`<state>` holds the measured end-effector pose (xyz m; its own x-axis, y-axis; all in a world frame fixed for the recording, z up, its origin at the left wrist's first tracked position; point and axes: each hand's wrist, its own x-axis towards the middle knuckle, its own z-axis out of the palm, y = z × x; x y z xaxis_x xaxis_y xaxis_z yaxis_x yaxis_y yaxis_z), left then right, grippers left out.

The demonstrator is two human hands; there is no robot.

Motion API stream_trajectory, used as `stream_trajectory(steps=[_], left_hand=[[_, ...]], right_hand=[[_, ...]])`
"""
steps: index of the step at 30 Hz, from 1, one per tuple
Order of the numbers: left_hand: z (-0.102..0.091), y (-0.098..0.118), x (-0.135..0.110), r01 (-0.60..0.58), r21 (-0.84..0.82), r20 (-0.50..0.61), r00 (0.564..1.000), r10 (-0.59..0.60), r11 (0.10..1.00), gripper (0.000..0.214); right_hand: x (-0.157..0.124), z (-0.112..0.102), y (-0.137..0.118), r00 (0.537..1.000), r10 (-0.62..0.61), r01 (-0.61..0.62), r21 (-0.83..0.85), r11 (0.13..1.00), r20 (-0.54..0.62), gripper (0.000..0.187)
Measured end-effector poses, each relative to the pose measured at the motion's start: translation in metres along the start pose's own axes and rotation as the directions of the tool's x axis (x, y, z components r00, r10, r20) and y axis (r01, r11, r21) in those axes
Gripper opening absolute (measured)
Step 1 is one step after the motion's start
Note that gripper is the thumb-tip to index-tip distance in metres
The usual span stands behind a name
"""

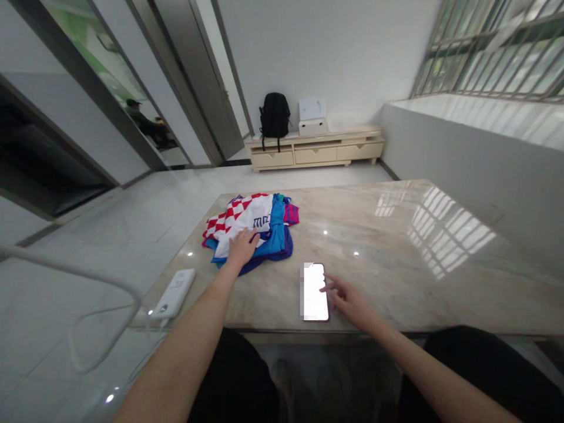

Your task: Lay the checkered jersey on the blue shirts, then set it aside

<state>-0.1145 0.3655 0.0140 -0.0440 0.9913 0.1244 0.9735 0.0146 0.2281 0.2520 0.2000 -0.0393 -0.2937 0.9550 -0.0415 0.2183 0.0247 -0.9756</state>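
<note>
A pile of sports jerseys (277,230) lies on the left part of the marble table, with a white and red checkered jersey (253,211) on top. Resting flat on its lower edge is my left hand (243,245), fingers spread. A smartphone (314,294) lies face up near the table's front edge, its screen blank white and partly pixelated. My right hand (345,296) is at the phone's right side, fingers extended and apart, fingertips at the screen's edge; it grips nothing. Whether the fingertips touch the glass I cannot tell.
A white power bank (174,294) with a cable (118,288) lies at the table's left front corner. Beyond the marble table (379,258), a low cabinet (315,154) carries a black backpack (275,116) and white boxes (312,114). A person (147,124) sits beyond the doorway.
</note>
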Motion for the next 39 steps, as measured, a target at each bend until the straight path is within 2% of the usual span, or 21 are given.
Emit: stream_trajectory(steps=[4,7,12,20,26,32,39], left_hand=[[-0.003,0.002,0.002,-0.126,-0.067,-0.06,0.991,0.122,0.99,0.039],[-0.006,0.002,0.003,-0.166,-0.111,-0.085,0.984,0.157,0.98,0.026],[-0.011,0.0,0.002,-0.117,-0.163,-0.137,0.986,0.094,0.98,0.023],[-0.011,-0.004,0.002,-0.035,-0.248,-0.158,0.987,-0.005,0.968,0.025],[-0.012,-0.01,0.003,0.113,-0.288,-0.188,0.967,-0.172,0.951,0.031],[-0.012,-0.023,0.007,0.327,-0.316,-0.207,0.892,-0.401,0.891,0.034],[-0.012,-0.036,0.01,0.466,-0.311,-0.146,0.838,-0.527,0.828,0.029]], right_hand=[[0.001,0.001,0.001,1.0,0.006,-0.006,0.005,1.0,-0.004,0.055],[0.001,0.0,0.001,1.0,0.011,-0.011,-0.005,1.0,-0.007,0.057],[0.001,-0.001,-0.001,1.0,0.013,-0.013,-0.014,1.0,-0.016,0.059],[0.001,0.0,-0.001,1.0,-0.003,0.003,-0.017,1.0,-0.001,0.051],[0.001,0.0,0.001,1.0,-0.008,0.008,-0.035,0.999,-0.01,0.048],[0.002,0.0,0.004,1.0,-0.012,0.012,-0.041,0.999,-0.01,0.044],[0.002,0.0,0.005,1.0,-0.023,0.023,-0.038,0.999,-0.01,0.044]])
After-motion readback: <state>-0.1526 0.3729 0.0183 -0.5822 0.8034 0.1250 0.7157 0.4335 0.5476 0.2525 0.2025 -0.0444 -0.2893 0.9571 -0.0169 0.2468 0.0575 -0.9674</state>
